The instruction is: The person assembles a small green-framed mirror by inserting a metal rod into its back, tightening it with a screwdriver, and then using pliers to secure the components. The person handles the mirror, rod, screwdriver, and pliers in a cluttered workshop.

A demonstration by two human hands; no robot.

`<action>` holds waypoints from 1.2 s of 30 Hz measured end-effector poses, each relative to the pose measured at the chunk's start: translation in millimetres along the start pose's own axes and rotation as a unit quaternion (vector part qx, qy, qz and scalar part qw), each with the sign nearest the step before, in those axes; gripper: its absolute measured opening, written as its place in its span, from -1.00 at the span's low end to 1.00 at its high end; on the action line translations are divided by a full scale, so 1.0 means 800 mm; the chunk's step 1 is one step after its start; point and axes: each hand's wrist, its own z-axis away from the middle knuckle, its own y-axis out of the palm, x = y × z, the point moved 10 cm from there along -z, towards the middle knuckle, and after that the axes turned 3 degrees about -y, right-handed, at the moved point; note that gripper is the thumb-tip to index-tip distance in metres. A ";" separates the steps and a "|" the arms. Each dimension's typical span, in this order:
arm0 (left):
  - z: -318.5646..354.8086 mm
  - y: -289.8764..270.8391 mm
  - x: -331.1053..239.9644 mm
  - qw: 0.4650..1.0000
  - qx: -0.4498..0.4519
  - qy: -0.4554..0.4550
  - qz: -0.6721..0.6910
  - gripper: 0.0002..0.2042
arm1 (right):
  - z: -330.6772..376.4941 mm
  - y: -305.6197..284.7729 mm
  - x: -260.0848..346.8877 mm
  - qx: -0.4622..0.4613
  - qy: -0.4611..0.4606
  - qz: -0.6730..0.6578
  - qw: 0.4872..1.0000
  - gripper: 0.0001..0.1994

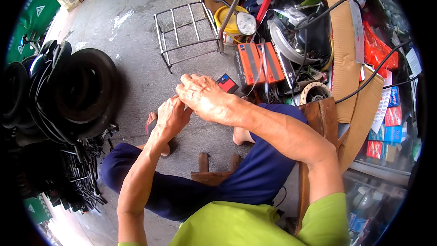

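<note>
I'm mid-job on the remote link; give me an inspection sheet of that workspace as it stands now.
Surface: grey floor with white stains.
Things at hand: no held item can be made out; a small red-and-black box lies just beyond the hands.
Clutter: metal rack, yellow bucket, orange-topped boxes, cardboard sheets.
Hands: left hand and right hand close together, fingers curled; contents hidden.
Cables: black cable looping on the right, by the cardboard sheets.
Surroundings: black tyres at left, small packets at far right.
</note>
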 end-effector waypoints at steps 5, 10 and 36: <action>-0.005 -0.009 -0.017 0.988 0.031 -0.015 0.150 -0.76 | 0.009 -0.037 -0.011 -0.096 -0.028 -0.066 0.993 -0.79; -0.003 -0.041 -0.019 0.965 -0.026 -0.014 0.262 -0.73 | 0.007 -0.070 -0.018 -0.099 0.008 -0.117 0.988 -0.89; 0.080 -0.189 0.017 0.589 -0.139 -0.028 0.796 -0.54 | 0.042 -0.110 -0.114 -0.178 0.172 -0.734 0.632 -0.78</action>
